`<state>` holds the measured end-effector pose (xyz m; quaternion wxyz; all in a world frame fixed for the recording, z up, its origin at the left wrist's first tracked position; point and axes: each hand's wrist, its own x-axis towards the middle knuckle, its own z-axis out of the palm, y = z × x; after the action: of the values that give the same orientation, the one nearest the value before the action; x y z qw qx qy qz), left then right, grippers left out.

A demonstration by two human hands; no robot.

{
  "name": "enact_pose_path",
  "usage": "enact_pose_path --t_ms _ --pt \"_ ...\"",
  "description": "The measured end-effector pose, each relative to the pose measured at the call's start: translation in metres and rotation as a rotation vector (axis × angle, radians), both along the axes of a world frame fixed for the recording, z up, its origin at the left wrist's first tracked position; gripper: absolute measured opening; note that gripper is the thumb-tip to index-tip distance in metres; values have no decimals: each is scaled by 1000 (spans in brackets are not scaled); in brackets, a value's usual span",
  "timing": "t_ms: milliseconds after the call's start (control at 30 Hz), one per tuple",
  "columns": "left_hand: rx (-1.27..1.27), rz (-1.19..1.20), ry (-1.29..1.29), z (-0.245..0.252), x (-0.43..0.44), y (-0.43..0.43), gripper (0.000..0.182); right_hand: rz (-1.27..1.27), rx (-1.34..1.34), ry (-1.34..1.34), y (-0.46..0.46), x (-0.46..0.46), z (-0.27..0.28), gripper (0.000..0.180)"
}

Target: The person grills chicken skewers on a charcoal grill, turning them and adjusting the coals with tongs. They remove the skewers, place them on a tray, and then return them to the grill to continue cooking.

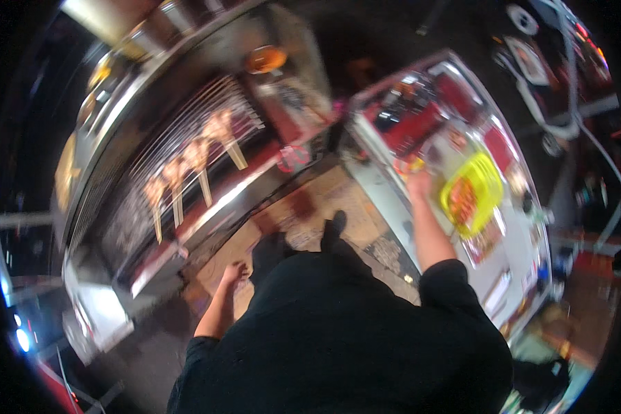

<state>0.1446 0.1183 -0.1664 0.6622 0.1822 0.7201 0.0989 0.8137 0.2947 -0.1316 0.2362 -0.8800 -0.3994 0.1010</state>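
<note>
My left hand (235,271) hangs low beside my body, away from the grill; its fingers look curled, but blur hides whether they hold anything. My right hand (418,178) reaches over the near edge of the white worktable (507,259), at a small red and yellow thing (410,165) that is too blurred to name. Whether the hand grips it cannot be told. Right of that hand stands a bright yellow-green plastic basket (489,178) with reddish food pieces (463,201) in it. On the grill grate (186,124) at the left lie several skewered pieces of meat (194,154), their flat sticks pointing towards me.
An orange bowl (266,59) stands beyond the grill's far end. Red-handled tongs or scissors (293,158) rest at the grill's front edge. Metal containers (411,103) fill the table's far end. Flattened cardboard (310,207) covers the floor between. A parked vehicle (533,67) is at upper right.
</note>
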Motion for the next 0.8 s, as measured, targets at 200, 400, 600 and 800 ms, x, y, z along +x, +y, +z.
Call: enact_pose_path --t_ms 200,400,600,800 --pt "469 312 -239 68 79 101 22 78 -462 -15 64 38 -25 47" --pt "503 507 -147 100 123 263 24 327 -126 -477 27 32 -35 38" --pt "253 828 -770 95 109 334 13 -108 -133 611 -73 -13 16 41" --pt "273 785 -646 139 105 342 18 232 -97 571 -124 -107 81 43"
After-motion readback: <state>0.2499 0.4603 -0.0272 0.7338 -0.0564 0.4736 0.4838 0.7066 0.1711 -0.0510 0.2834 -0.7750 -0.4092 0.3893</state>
